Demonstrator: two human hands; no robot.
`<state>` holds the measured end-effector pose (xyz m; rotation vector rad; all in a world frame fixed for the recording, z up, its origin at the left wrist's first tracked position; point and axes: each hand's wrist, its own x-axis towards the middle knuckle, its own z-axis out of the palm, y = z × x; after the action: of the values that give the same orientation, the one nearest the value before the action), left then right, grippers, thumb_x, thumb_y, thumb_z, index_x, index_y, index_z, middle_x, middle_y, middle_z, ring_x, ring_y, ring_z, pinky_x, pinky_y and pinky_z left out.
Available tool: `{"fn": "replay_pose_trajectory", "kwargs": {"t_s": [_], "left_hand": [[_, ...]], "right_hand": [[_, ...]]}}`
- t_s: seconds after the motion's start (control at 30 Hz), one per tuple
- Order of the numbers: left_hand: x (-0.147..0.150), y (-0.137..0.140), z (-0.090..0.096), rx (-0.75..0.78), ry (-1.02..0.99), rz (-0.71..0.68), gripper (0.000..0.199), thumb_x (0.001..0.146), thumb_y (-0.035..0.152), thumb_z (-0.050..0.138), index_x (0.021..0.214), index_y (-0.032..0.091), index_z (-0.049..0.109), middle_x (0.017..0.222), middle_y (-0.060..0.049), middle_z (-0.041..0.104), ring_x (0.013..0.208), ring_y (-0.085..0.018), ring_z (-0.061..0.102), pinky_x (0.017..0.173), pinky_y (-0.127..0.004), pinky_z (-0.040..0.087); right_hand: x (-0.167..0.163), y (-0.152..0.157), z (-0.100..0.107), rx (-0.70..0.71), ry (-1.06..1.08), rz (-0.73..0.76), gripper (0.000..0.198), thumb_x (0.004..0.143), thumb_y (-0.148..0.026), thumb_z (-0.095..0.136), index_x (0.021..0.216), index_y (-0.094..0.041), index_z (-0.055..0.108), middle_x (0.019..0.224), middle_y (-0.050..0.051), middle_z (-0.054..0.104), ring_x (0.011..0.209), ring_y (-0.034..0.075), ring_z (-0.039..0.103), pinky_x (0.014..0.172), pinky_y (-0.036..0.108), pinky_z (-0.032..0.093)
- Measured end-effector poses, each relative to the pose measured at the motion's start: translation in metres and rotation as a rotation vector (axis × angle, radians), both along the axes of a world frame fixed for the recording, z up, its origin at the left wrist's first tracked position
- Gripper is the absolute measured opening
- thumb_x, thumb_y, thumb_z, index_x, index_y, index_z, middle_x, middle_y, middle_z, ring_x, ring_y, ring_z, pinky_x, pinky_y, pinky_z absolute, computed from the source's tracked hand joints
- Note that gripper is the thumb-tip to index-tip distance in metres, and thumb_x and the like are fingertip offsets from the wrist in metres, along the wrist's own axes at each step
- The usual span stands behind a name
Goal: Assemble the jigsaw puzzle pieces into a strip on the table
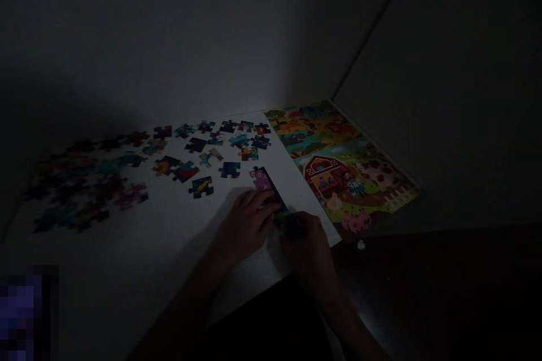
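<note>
1. Both hands meet on one short strip of joined puzzle pieces near the white bench front edge.
2. Left hand presses flat, fingers spread on the strip; right hand curls over its near end, grip unclear in the dark.
3. Loose pieces: roughly two dozen lit, more in shadow.
4. One farm picture sheet lies right.

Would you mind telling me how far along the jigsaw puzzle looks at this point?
Done: only a short strip of joined purple-and-blue puzzle pieces on the white table. In hand: the left hand and right hand press on that strip. Left: dozens of loose colourful pieces lie scattered; the farm picture sheet lies alongside.
</note>
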<state>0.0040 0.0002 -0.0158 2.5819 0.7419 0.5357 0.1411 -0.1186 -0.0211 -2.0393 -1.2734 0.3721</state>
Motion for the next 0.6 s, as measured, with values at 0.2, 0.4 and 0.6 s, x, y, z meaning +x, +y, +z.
{"fn": "replay_pose_trajectory", "kwargs": {"t_s": [0.2, 0.4, 0.6], "left_hand": [[-0.012, -0.001, 0.005, 0.005, -0.182, 0.164, 0.036, 0.094, 0.012, 0.044, 0.123, 0.023, 0.062, 0.129, -0.007, 0.062, 0.120, -0.022, 0.055, 0.101, -0.044, 0.048], [-0.066, -0.019, 0.001, -0.059, -0.238, 0.428, 0.035, 0.094, 0.018, 0.039, 0.114, 0.023, 0.067, 0.114, -0.007, 0.071, 0.106, -0.021, 0.066, 0.093, -0.040, 0.055], [-0.114, -0.034, -0.019, -0.073, -0.170, 0.586, 0.038, 0.093, 0.034, 0.043, 0.121, 0.022, 0.064, 0.115, -0.008, 0.072, 0.104, -0.025, 0.069, 0.088, -0.040, 0.057]], "right_hand": [[-0.024, 0.001, 0.005, -0.049, 0.291, 0.215, 0.028, 0.085, -0.022, 0.053, 0.111, -0.024, 0.062, 0.100, 0.005, 0.073, 0.090, 0.023, 0.071, 0.077, 0.034, 0.055], [-0.063, 0.036, 0.028, -0.092, 0.479, 0.461, 0.038, 0.083, -0.019, 0.058, 0.120, -0.024, 0.059, 0.095, 0.003, 0.075, 0.082, 0.021, 0.072, 0.067, 0.028, 0.052], [-0.083, 0.061, 0.024, -0.114, 0.497, 0.515, 0.048, 0.082, -0.017, 0.059, 0.130, -0.023, 0.053, 0.089, 0.002, 0.073, 0.079, 0.020, 0.070, 0.068, 0.029, 0.052]]}}
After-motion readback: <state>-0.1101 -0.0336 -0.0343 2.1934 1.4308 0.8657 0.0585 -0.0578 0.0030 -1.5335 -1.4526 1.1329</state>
